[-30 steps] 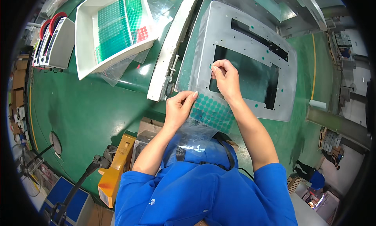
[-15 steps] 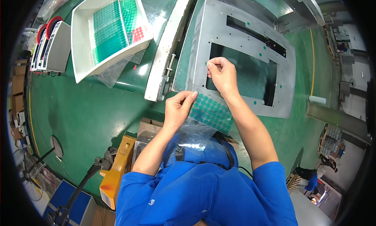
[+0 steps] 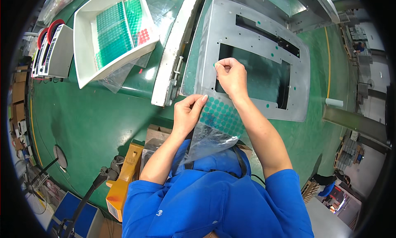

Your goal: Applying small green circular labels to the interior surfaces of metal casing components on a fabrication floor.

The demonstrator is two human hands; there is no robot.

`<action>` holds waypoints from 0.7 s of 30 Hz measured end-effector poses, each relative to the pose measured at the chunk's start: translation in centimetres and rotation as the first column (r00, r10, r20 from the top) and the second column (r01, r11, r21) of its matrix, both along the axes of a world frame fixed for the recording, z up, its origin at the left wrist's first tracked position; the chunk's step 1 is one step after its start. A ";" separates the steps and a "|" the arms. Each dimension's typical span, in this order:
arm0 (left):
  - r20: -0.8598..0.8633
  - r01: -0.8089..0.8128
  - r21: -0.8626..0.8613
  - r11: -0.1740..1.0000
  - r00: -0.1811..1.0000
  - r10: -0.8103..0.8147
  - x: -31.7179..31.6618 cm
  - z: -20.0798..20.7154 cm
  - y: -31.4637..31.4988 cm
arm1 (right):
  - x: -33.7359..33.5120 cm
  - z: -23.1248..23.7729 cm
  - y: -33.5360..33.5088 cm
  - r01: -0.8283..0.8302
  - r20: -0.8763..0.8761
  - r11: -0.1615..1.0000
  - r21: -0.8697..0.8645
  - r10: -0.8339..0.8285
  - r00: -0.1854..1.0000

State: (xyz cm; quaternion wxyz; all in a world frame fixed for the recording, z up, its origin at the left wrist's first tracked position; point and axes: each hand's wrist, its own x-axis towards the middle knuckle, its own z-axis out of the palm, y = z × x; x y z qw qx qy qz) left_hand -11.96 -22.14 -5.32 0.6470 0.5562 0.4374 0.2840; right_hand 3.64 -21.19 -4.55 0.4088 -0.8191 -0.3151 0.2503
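My left hand (image 3: 187,114) pinches the upper left corner of a clear sheet of green round stickers (image 3: 222,116), which hangs in front of my waist. Over the left side of a grey metal panel (image 3: 251,44), my right hand (image 3: 232,77) is closed, thumb against fingers. A small green dot sticker (image 3: 215,65) shows at its fingertips, beside the panel's large rectangular cutout. Whether it touches the metal, I cannot tell. Several green dots sit on the panel, such as one green dot (image 3: 267,106) near the lower edge. Small bare holes show too.
A white bin (image 3: 84,68) with green and red sticker sheets stands at the upper left, plastic bags beneath it. White machines with red rings (image 3: 57,50) are left of it. A pale metal beam (image 3: 171,60) borders the panel; a yellow pallet-jack-like handle (image 3: 126,176) rises lower left.
The clear lower part of the sticker sheet has swung down and left. My right hand stays at the panel's left side, having shifted only slightly in view.
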 end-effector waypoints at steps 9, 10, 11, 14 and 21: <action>0.011 -0.042 0.059 0.997 0.999 0.041 0.2 0.1 -0.3 | 0.3 -0.2 0.0 0.009 -0.036 1.000 0.021 -0.009 0.999; 0.016 -0.036 0.024 0.999 0.999 0.036 0.1 0.0 -0.3 | 0.3 -0.1 0.0 0.014 -0.068 1.000 0.015 -0.013 0.998; 0.020 -0.030 -0.011 0.999 0.999 0.030 0.0 -0.2 -0.3 | 0.3 0.2 -0.1 0.039 -0.154 0.999 0.017 -0.036 0.987; -0.011 -0.013 -0.054 0.998 1.000 0.013 -0.4 -0.1 -0.4 | 0.6 0.9 -0.2 0.078 -0.391 0.996 0.040 -0.056 0.919; -0.037 -0.047 0.128 0.991 0.998 0.053 -1.6 -0.3 -1.5 | 2.3 -0.4 0.1 0.066 -0.663 0.998 -0.014 -0.058 0.746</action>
